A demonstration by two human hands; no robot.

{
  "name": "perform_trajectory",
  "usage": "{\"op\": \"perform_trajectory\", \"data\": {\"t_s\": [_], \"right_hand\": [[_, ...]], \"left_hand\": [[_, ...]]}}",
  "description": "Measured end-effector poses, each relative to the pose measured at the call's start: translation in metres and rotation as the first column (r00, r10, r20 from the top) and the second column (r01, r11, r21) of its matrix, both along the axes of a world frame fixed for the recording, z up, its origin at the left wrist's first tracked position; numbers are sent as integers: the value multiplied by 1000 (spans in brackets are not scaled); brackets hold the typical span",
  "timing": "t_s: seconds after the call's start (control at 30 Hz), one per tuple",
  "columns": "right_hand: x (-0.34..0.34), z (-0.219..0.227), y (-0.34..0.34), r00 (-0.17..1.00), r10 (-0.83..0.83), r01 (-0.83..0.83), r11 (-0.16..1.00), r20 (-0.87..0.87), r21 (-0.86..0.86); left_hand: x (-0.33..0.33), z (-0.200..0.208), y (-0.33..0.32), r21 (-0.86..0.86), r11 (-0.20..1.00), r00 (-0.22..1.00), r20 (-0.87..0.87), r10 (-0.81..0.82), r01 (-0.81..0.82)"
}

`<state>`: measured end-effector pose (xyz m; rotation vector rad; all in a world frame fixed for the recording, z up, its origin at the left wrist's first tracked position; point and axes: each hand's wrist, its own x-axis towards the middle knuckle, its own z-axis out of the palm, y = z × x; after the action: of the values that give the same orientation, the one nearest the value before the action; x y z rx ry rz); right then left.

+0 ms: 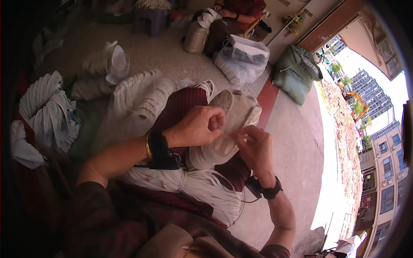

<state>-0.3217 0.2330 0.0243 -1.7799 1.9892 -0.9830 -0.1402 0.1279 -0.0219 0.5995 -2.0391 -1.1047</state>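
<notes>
A cream-white sneaker rests on my lap over dark red checked cloth. My left hand is over the shoe's left side, its fingers curled into a pinch. To the right, my right hand has thumb and fingertips pressed together near the shoe's opening. Whatever is between the fingertips of either hand is too small to make out. Nearer to me, a tied bundle of white shoelaces lies across my lap. Both wrists wear black bands.
Stacks of white shoe parts stand to the left, with more pale stacks beyond my left arm. Ahead are a clear plastic bag and a green sack. A seated person handles shoe parts at the back.
</notes>
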Motion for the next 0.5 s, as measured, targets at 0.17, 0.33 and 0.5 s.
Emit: {"op": "perform_trajectory", "data": {"t_s": [0.17, 0.33, 0.5], "right_hand": [[-7, -5, -3, 999, 1, -1, 1000, 48, -13], [-11, -8, -5, 997, 47, -48, 999, 66, 20], [-4, -10, -7, 1000, -25, 25, 1000, 4, -5]], "left_hand": [[0, -1, 0, -14, 1000, 1000, -15, -14, 14], [0, -4, -1, -13, 1000, 1000, -26, -7, 6], [1, -3, -1, 9, 1000, 1000, -14, -15, 15]]}}
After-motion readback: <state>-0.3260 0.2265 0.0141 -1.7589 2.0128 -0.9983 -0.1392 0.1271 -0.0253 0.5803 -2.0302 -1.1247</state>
